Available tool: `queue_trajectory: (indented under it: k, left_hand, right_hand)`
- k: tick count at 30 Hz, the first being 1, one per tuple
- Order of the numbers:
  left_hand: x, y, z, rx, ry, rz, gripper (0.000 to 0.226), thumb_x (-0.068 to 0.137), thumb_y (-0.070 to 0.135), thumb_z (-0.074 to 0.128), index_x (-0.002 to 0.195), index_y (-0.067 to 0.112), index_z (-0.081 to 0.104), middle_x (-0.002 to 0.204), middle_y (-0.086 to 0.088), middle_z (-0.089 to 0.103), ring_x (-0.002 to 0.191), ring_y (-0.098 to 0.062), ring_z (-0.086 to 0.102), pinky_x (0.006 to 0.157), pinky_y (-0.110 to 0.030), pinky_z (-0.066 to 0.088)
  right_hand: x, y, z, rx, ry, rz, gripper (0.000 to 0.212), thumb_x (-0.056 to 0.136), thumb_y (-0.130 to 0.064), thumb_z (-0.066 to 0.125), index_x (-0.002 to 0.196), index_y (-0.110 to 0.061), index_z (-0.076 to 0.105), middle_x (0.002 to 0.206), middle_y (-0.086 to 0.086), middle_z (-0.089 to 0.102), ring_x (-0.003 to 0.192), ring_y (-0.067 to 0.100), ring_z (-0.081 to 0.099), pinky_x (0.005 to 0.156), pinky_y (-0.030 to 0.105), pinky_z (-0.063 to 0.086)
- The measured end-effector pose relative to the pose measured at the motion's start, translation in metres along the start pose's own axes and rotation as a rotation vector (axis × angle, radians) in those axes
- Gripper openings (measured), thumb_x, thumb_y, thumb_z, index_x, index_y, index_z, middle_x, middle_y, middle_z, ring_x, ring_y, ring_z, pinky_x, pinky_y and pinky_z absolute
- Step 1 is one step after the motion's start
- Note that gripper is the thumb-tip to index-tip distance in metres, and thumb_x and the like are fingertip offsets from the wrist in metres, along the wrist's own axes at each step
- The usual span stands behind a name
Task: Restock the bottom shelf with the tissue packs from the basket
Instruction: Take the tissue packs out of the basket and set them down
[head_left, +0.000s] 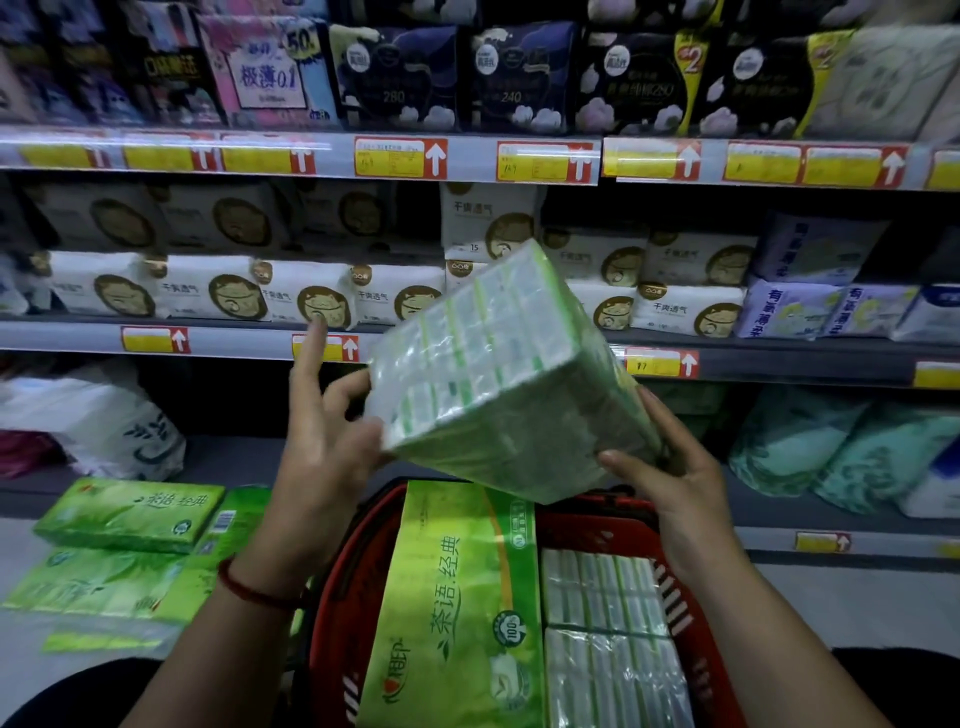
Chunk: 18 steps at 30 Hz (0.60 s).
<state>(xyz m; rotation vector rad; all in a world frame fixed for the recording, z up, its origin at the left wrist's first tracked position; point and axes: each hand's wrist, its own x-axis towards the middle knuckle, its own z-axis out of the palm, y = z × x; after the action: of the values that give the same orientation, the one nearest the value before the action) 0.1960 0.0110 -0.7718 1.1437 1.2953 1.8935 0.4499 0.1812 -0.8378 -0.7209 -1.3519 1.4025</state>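
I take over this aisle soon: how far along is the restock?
Looks done: a few green packs lie stacked at lower left, by the bottom shelf. In hand: left hand and right hand hold one tissue pack above the red basket. Left: a big green pack and clear-wrapped packs lie in it.

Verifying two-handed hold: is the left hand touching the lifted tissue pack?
Touching. Head view: the left hand sets thumb and palm against the lifted tissue pack; its index finger points up, clear.
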Motion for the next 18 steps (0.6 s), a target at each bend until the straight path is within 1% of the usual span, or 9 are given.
queue_trajectory:
  k: [3,6,7,9,11,12,15,16,18]
  left_hand:
    - [0.002,0.007,-0.001,-0.105,-0.036,-0.17,0.107,0.062,0.078,0.077,0.149,0.023,0.046,0.136,-0.005,0.066,0.12,-0.027,0.068,0.093,-0.044,0.06]
    - [0.003,-0.013,0.007,0.08,0.069,-0.221,0.049,0.084,0.044,0.072,0.126,0.021,0.06,0.111,0.005,0.075,0.096,-0.016,0.073,0.069,-0.025,0.06]
    - [0.002,-0.019,0.009,0.118,0.132,-0.247,0.043,0.085,0.034,0.071,0.124,0.022,0.058,0.112,0.002,0.072,0.091,-0.016,0.071,0.063,-0.025,0.056]
    - [0.0,-0.031,0.007,0.07,0.202,-0.315,0.052,0.073,0.037,0.065,0.123,0.026,0.053,0.124,-0.008,0.062,0.095,-0.025,0.065,0.069,-0.037,0.055]
    - [0.0,-0.038,0.003,0.027,0.227,-0.309,0.055,0.073,0.048,0.058,0.123,0.028,0.052,0.132,-0.014,0.059,0.11,-0.039,0.062,0.086,-0.056,0.055]
    - [0.002,-0.04,0.001,0.025,0.246,-0.295,0.052,0.08,0.054,0.055,0.125,0.028,0.053,0.132,-0.015,0.06,0.112,-0.04,0.063,0.087,-0.058,0.055]
    - [0.011,-0.041,-0.001,0.155,0.321,-0.269,0.069,0.092,0.071,0.048,0.125,0.013,0.062,0.116,-0.017,0.068,0.086,-0.023,0.071,0.066,-0.039,0.058]
    - [0.012,-0.044,-0.002,0.222,0.342,-0.237,0.068,0.094,0.07,0.046,0.122,0.011,0.065,0.116,-0.018,0.068,0.091,-0.019,0.07,0.075,-0.039,0.059]
    - [0.011,-0.053,-0.009,0.349,0.385,-0.211,0.043,0.098,0.053,0.049,0.116,0.018,0.067,0.133,-0.019,0.058,0.12,-0.026,0.06,0.103,-0.047,0.051]
  right_hand:
    - [-0.001,0.002,-0.004,-0.063,0.043,-0.016,0.078,0.059,-0.02,0.093,0.131,-0.04,0.069,0.151,-0.018,0.052,0.14,0.008,0.049,0.112,0.052,0.046]
    - [-0.003,0.004,-0.002,-0.174,0.024,-0.047,0.072,0.07,0.001,0.088,0.127,-0.042,0.071,0.154,-0.027,0.044,0.139,-0.005,0.044,0.11,0.052,0.047]
    - [-0.004,0.004,0.0,-0.174,0.014,-0.044,0.069,0.074,0.006,0.083,0.125,-0.039,0.072,0.154,-0.027,0.043,0.139,-0.005,0.044,0.107,0.053,0.049]
    - [-0.006,0.001,0.003,-0.158,-0.002,-0.049,0.064,0.079,0.011,0.077,0.123,-0.035,0.073,0.154,-0.027,0.043,0.139,-0.004,0.044,0.1,0.055,0.054]
    - [-0.008,-0.006,0.007,-0.141,-0.012,-0.073,0.064,0.082,0.008,0.075,0.127,-0.037,0.07,0.153,-0.027,0.044,0.141,0.001,0.044,0.099,0.054,0.054]
    - [-0.007,-0.009,0.008,-0.116,0.016,-0.077,0.066,0.083,0.005,0.075,0.132,-0.039,0.066,0.153,-0.024,0.046,0.14,0.005,0.046,0.102,0.052,0.052]
    - [-0.003,-0.013,0.007,0.122,0.172,0.055,0.07,0.079,-0.022,0.084,0.14,-0.038,0.055,0.149,-0.006,0.053,0.131,0.018,0.057,0.11,0.049,0.047]
    - [-0.001,-0.014,0.006,0.182,0.199,0.1,0.078,0.069,-0.035,0.09,0.139,-0.035,0.056,0.146,-0.001,0.057,0.127,0.02,0.061,0.109,0.047,0.048]
    - [-0.002,-0.016,0.007,0.164,0.208,0.138,0.084,0.057,-0.046,0.091,0.134,-0.027,0.062,0.133,0.001,0.069,0.119,0.017,0.067,0.105,0.04,0.05]
